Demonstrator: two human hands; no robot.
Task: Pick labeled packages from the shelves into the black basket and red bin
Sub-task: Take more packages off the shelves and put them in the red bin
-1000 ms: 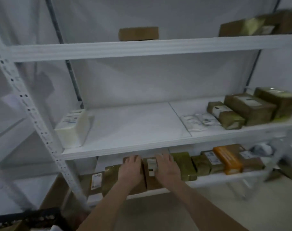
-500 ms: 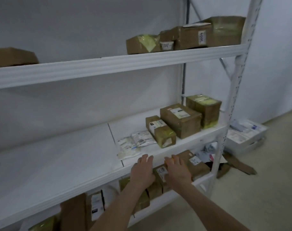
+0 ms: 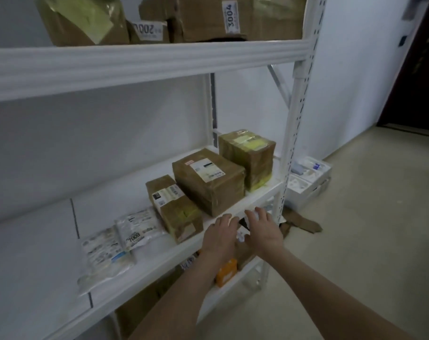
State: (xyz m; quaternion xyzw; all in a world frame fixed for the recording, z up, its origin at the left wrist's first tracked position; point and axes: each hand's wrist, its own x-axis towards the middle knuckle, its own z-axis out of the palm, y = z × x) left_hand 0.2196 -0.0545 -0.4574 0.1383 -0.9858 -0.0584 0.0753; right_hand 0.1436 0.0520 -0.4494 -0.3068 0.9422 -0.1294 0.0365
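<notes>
Left half of the middle shelf (image 3: 32, 253) is bare board, so there's loads of room to reach in under the upper shelf beam (image 3: 135, 67). The right half is crowded. Two plastic pouches (image 3: 125, 236) lie at the front edge, then three taped cardboard boxes (image 3: 208, 182) sit packed side by side up to the upright post (image 3: 294, 123).

The gap down to the lower shelf (image 3: 247, 272) is tight. The left hand (image 3: 219, 238) and right hand (image 3: 263, 229) are right in front of it, with an orange package (image 3: 227, 272) just below.

The floor (image 3: 368, 241) on the right is open, apart from white foam trays (image 3: 306, 177) and a cardboard scrap (image 3: 304, 224) by the post.
</notes>
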